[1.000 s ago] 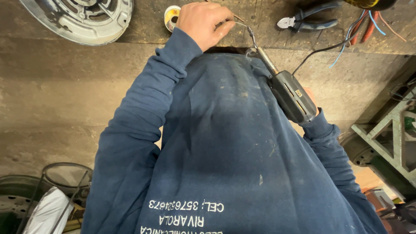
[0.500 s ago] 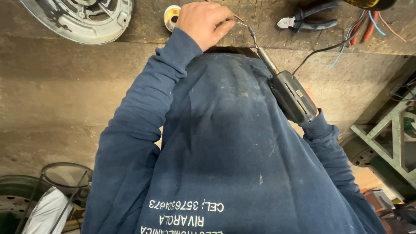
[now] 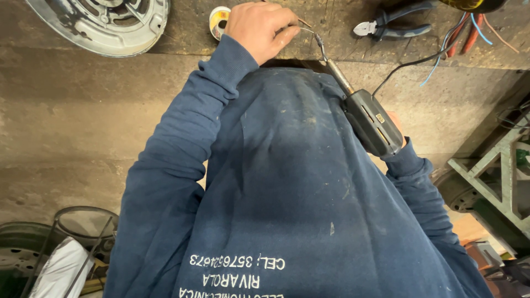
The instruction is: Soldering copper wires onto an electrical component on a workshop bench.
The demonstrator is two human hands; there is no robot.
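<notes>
My left hand (image 3: 259,30) is at the edge of the workbench (image 3: 342,49), fingers pinched on a thin wire (image 3: 307,27) that bends toward the tip of a soldering gun. The black soldering gun (image 3: 372,121) points its metal tip (image 3: 323,55) up at that wire's end. My right hand (image 3: 396,126) grips the gun's body and is almost wholly hidden behind it. My dark blue sweatshirt (image 3: 287,182) fills the middle of the view.
A small solder spool (image 3: 218,19) lies just left of my left hand. A round grey metal housing (image 3: 105,22) sits at the top left, blue-handled pliers (image 3: 389,25) and coloured wires (image 3: 469,33) at the top right. A green metal frame (image 3: 497,176) stands at the right, above the concrete floor (image 3: 66,121).
</notes>
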